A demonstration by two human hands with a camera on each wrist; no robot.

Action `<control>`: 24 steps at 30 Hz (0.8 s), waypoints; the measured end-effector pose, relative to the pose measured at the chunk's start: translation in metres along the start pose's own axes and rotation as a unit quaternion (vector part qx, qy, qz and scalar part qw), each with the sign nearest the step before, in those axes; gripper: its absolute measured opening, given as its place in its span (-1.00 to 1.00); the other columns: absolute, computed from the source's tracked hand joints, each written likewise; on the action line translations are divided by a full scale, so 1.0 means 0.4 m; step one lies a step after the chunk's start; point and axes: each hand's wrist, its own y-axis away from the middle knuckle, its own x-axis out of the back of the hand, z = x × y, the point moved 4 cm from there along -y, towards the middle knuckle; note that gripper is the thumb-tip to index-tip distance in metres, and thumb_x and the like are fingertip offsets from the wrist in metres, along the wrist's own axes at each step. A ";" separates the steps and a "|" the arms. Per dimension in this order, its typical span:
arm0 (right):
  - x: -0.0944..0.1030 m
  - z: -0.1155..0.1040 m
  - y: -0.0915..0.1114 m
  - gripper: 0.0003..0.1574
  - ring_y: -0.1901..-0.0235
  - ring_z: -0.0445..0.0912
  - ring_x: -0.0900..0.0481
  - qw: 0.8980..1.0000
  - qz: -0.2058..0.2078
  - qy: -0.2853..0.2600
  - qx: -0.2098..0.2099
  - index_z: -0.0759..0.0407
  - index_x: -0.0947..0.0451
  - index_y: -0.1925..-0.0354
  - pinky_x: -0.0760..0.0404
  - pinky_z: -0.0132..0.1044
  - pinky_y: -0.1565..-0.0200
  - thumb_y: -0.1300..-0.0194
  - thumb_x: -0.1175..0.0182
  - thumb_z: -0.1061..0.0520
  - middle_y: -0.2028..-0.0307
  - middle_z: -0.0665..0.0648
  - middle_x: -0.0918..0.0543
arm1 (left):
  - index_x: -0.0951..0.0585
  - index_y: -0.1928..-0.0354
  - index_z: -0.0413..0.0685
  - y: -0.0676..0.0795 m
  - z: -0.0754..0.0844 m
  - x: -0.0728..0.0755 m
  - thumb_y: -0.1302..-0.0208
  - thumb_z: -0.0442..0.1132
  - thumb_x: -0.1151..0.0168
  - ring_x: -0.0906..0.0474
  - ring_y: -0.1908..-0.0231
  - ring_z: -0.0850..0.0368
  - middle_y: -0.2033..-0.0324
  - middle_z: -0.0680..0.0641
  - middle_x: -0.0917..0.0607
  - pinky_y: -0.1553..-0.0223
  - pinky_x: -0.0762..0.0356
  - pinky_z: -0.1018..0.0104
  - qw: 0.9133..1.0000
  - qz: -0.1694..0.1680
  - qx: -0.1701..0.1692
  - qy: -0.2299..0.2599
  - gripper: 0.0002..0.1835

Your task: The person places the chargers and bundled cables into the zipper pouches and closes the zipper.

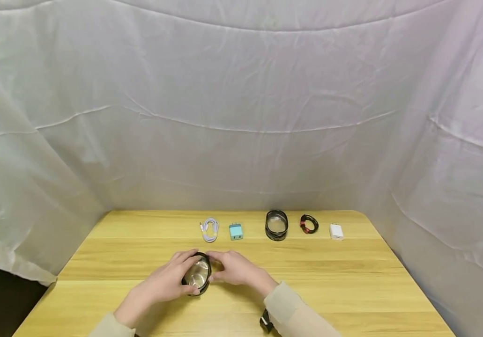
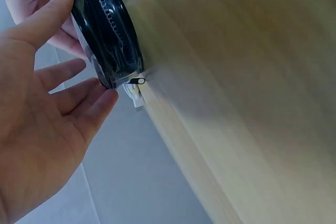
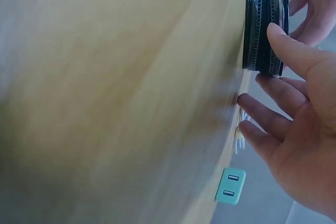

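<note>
A small round zippered pouch (image 1: 198, 273) with black edges and a see-through top rests on the table in front of me. My left hand (image 1: 168, 278) holds it from the left, thumb at the near rim and fingers at the far rim. In the left wrist view the zip teeth run around the side of the pouch (image 2: 107, 30), with a pull tab (image 2: 137, 81) at its end. From the right, my right hand (image 1: 236, 268) grips the same pouch, its thumb (image 3: 286, 45) against the zipped side and its index finger by the far edge.
Along the back of the wooden table (image 1: 342, 276) lie a coiled white cable (image 1: 210, 230), a teal USB charger (image 1: 236, 231), a second round black pouch (image 1: 277, 225), a coiled black cable (image 1: 309, 224) and a white charger (image 1: 336, 231). Grey curtains (image 1: 241, 117) enclose the table.
</note>
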 end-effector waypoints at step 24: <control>-0.005 0.004 -0.001 -0.18 -0.22 -0.11 -0.64 1.000 -0.003 -0.015 -0.016 0.12 -0.48 -0.42 -0.55 -0.24 -0.31 -0.31 -0.44 -0.11 -0.21 0.03 -0.69 | -0.53 -0.37 -0.20 -0.043 -0.010 0.014 0.22 0.10 -0.76 -0.45 -0.15 -0.04 -0.20 -0.08 -0.51 0.00 -0.68 -0.07 0.999 -0.041 0.004 0.011 0.06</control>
